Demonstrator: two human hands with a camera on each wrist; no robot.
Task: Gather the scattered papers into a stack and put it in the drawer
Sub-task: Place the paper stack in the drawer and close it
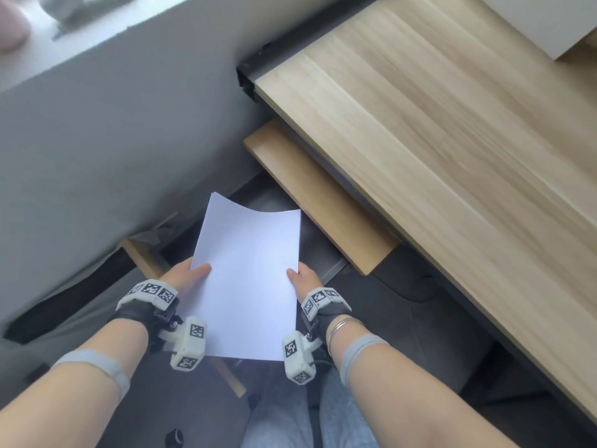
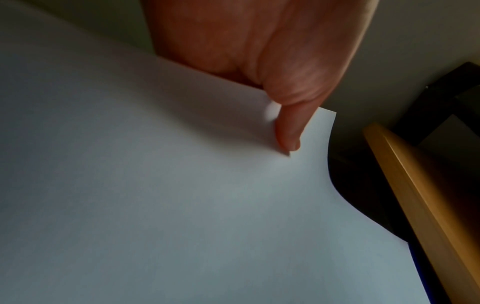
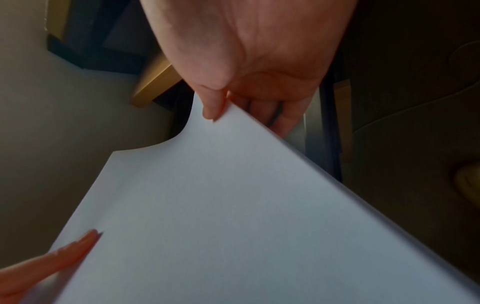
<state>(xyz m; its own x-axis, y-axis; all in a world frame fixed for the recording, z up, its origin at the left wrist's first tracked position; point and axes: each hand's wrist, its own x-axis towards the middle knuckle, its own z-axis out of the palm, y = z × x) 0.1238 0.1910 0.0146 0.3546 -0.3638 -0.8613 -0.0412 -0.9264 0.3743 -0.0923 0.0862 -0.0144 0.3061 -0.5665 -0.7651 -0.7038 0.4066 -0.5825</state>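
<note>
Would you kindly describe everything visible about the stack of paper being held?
The stack of paper is plain white, blank on top, its sheets squared together. The left hand and right hand grip its side edges, thumbs on top. It is held in the air, below the desk's edge, over the open drawer. Its far edge sags in a curve.

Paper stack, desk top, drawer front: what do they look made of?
Paper stack: plain white office paper, matte; its far edge sags in a curve between the left hand and right hand. Desk top: light wood or wood-look laminate, streaky grain, satin sheen; can't tell which. Drawer front: similar, slightly yellower board, smooth.
</note>
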